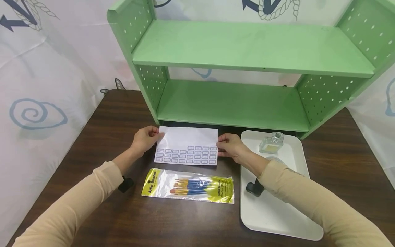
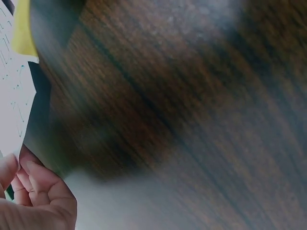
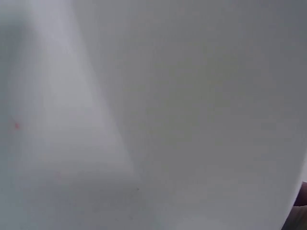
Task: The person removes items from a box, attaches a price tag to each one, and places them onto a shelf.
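The left hand (image 1: 145,140) and right hand (image 1: 230,147) pinched the printed sheet (image 1: 188,140) by opposite side edges, seemingly to keep it flat.

From my head, forward and down, from each wrist, close up, head and left sharing the sheet (image 1: 187,138)

Table (image 1: 102,130): dark brown, wood-grain top.
Shelf (image 1: 247,44): green, two visible boards, dotted side panels, at table's back.
Cloth (image 1: 77,55): pale, creased, anchor and shell print, behind both.
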Demonstrator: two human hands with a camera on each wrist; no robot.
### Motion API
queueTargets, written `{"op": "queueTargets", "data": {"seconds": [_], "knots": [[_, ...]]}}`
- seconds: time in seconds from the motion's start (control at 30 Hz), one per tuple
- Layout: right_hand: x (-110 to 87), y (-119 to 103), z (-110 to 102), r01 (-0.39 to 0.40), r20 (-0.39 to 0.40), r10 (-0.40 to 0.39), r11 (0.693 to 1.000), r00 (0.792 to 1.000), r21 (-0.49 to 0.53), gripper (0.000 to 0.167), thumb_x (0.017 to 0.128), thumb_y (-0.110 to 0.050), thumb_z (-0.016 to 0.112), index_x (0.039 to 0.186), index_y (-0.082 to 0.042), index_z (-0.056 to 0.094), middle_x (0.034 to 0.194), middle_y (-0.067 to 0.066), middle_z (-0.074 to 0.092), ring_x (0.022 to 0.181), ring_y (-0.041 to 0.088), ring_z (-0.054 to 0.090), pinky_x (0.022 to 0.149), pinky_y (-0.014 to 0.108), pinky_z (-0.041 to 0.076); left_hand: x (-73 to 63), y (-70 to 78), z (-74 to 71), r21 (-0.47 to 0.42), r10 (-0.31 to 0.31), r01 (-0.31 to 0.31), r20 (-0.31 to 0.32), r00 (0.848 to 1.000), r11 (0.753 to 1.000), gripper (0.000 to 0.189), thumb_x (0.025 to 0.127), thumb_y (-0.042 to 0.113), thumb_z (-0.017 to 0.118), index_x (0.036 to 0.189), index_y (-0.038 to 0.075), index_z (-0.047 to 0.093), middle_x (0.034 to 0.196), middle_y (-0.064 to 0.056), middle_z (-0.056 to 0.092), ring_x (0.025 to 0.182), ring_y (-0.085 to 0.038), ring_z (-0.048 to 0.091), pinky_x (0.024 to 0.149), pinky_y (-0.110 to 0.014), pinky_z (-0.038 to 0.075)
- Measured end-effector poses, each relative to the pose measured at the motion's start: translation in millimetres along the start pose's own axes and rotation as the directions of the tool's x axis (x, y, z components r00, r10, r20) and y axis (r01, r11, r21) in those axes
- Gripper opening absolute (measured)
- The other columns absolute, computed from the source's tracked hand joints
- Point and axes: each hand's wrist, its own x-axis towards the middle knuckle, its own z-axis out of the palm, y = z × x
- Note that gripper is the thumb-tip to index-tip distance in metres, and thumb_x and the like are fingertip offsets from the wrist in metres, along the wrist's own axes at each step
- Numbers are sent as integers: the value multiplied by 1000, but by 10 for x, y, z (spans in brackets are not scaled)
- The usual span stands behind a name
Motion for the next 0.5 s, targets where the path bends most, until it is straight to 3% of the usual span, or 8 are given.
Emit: {"op": "queueTargets", "data": {"seconds": [0.3, 0.5], "knots": [[-57, -1, -17, 19, 0, -19, 1000, 1000, 6, 27, 93, 3, 52, 119, 5, 47, 97, 10, 51, 79, 14, 57, 70, 22, 55, -20, -3, -26, -195, -92, 116, 126, 988, 974, 39, 96, 26, 55, 123, -2, 51, 107, -13, 56, 86, -17, 55, 72, -20, 49], [-124, -6, -21, 77, -5, -78, 997, 997, -31, 26, 93, 2, 52, 118, 6, 48, 96, 11, 53, 78, 13, 57, 70, 22, 55, -66, -8, -42, -277, -64, 105, 153, 986, 955, 37, 96, 23, 54, 121, -4, 50, 92, -3, 63, 73, -9, 59, 66, -20, 50]]}}
